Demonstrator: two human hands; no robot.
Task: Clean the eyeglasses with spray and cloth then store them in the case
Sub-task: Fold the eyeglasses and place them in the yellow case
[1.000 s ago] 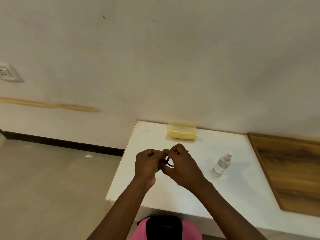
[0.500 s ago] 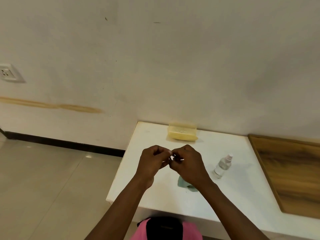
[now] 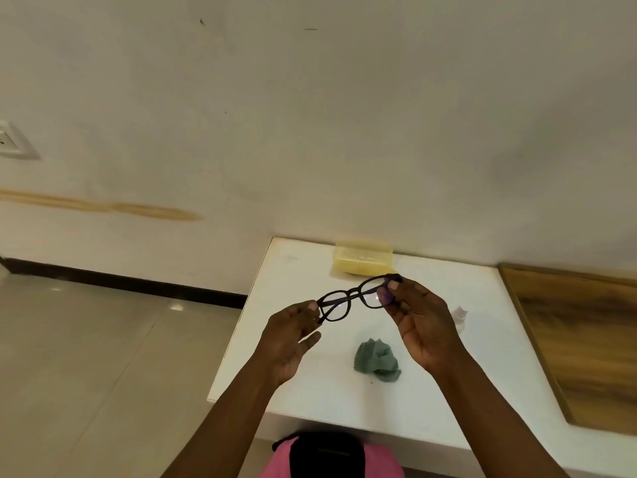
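Pale, scuffed wall point(image 3: 344, 132) fills most of what I see, with a tiled floor point(image 3: 103, 357) off to my left and a white counter point(image 3: 344, 401) pushed up against the wall in front of me. On its right lies a wooden board point(image 3: 579, 339). At the back of the counter, against the wall, sits the yellowish translucent eyeglass case point(image 3: 362, 262). Nearer to me the crumpled green cleaning cloth point(image 3: 377, 357) lies loose on the counter, touching neither of my hands. The small clear spray bottle point(image 3: 460, 313) is mostly hidden behind my right hand point(image 3: 418, 326); only its pale top shows.

I hold the dark-framed eyeglasses point(image 3: 355, 298) in the air above the counter, between the cloth and the case, lenses facing me. My left hand point(image 3: 289, 339) has its grip pinching the left end of the frame near the hinge, the other fingers loosely spread. My right grip pinches the right rim, thumb on the near face of that lens.

With the cloth set down, I judge the wiping is over and I am checking the lenses before storing. To do this well I should move my right thumb off the glass onto the rim, so no fresh smudge is left. I would tilt the frame toward the light, look for streaks, then fold each temple in gently at its hinge before reaching for the case.
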